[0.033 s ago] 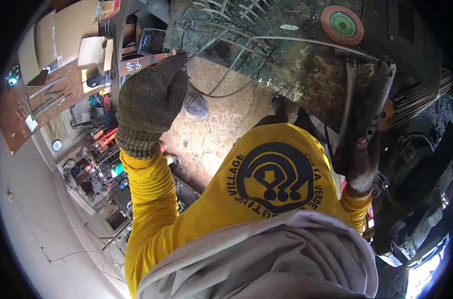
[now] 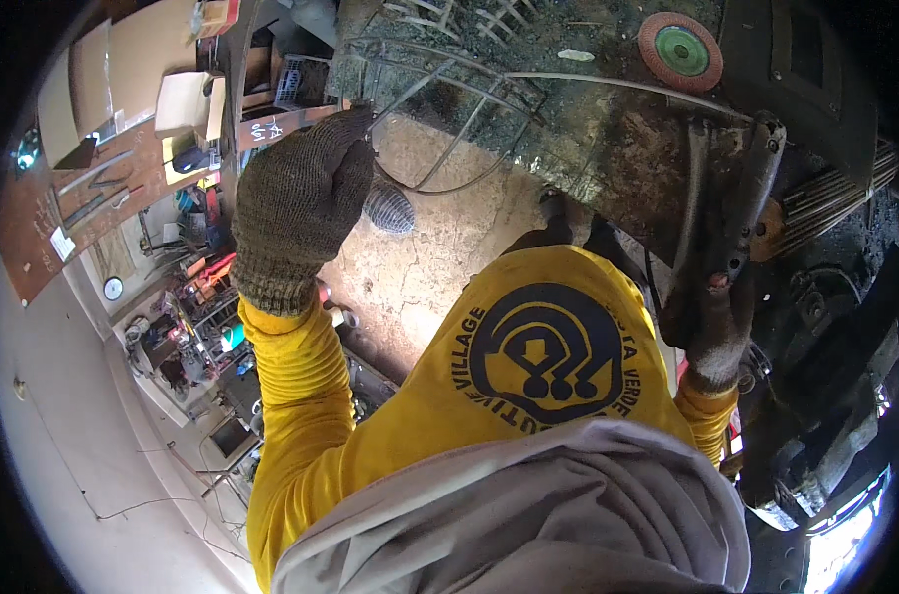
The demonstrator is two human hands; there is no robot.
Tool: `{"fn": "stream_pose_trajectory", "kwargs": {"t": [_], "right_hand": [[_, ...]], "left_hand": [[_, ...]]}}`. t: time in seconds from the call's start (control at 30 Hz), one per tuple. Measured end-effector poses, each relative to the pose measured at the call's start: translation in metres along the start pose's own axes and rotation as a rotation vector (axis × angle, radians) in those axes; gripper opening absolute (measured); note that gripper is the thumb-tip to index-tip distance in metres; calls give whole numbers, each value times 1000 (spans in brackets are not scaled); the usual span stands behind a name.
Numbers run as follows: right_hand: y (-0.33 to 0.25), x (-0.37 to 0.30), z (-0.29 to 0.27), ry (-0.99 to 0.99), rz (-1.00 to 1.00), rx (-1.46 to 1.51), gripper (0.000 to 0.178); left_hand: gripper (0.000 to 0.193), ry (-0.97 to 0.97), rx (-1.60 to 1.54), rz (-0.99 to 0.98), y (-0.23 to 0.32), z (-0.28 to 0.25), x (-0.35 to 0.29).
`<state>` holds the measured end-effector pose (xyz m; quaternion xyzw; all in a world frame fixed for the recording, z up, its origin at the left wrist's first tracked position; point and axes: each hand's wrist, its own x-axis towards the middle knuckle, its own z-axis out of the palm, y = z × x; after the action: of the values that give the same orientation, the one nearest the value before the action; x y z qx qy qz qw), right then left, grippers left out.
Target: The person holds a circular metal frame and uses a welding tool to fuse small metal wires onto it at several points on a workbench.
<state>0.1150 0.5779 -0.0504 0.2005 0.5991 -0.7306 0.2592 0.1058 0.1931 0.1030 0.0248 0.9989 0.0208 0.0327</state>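
My left hand (image 2: 306, 198), in a dark knitted glove, is closed around the edge of a rounded wire frame (image 2: 474, 117). The frame is made of bent metal rods and lies partly over the bench edge. From it, a long thin rod (image 2: 617, 79) runs right to the head of a two-handled metal tool (image 2: 761, 163). My right hand (image 2: 711, 342), gloved too, is wrapped around the lower part of that tool. Its fingers are partly hidden in shadow, and whether the tool's head clamps the rod I cannot tell.
On the dark, gritty metal bench (image 2: 588, 129) lies an orange-brown flap disc (image 2: 681, 51) with a green centre. A dark mask-like panel (image 2: 801, 59) and a bundle of thin rods (image 2: 835, 203) are at right. Cardboard boxes (image 2: 187, 104) and cluttered shelves stand at left.
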Motion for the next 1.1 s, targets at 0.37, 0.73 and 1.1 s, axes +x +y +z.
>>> {"fn": "stream_pose_trajectory", "kwargs": {"t": [0.37,0.73,1.1], "right_hand": [[-7,2,9,-19,-38,52,41],[-22,1,13,-43,-1,14,45],[-19,0,15,14,-19,18,37]], "left_hand": [[27,21,83,35,-7,3,-4],[25,37,-36,-5,-4,4,-4],[26,7,-60,-37,-2,4,-6]]}}
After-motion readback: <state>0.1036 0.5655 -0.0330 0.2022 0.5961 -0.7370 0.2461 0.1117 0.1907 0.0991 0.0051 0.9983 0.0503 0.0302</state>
